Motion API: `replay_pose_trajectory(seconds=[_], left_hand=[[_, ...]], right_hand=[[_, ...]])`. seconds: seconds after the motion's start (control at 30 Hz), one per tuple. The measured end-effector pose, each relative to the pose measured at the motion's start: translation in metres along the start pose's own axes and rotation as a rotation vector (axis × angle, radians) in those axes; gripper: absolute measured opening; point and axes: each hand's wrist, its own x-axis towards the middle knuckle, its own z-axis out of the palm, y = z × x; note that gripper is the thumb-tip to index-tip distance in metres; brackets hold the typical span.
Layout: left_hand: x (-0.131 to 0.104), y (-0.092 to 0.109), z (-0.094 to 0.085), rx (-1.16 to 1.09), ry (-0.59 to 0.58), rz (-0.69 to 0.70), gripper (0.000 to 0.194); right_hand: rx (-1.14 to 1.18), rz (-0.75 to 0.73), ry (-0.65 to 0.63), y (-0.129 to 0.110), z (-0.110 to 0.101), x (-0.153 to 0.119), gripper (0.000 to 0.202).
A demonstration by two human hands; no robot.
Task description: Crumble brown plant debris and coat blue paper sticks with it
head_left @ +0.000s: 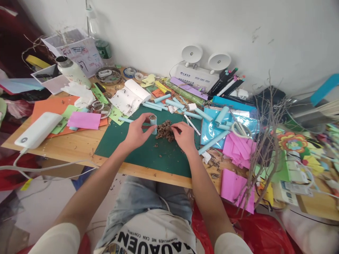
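Observation:
Over the green cutting mat [148,155], my left hand [136,132] grips a short light-blue paper tube [153,123] that stands upright. Brown crumbly bits show inside the tube's top end. Just right of it lies a small heap of dry brown plant crumbs [164,130]. My right hand [184,135] is at the heap's right side, thumb and fingertips pinched together; some of the crumbs seem to be between them. Loose crumbs are scattered on the mat around the heap. More light-blue paper tubes [153,106] lie along the mat's back edge.
A white power bank [38,129] and pink paper [84,120] lie to the left, near a bottle [72,70]. Scissors [241,129], a blue plastic packet [212,135] and upright dry twigs [261,158] are on the right. A white emergency light [197,76] stands against the wall.

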Motion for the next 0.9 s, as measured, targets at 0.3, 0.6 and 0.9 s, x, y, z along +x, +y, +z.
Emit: replay_pose_trajectory(seconds=[0.3,0.6,0.9], left_hand=[[0.021,-0.013,0.006,-0.113,0.146,-0.003,0.038],[-0.005,-0.023,0.023,-0.012,0.202,0.062,0.038],[-0.009,-0.023,0.020,0.164,0.271,0.062,0.042]], right_hand=[[0.052,0.053,0.109,-0.003,-0.003,0.000,0.015],[0.032,0.088,-0.004,0.006,-0.003,0.001,0.019],[0.049,0.075,0.040,0.004,0.003,-0.001,0.018]])
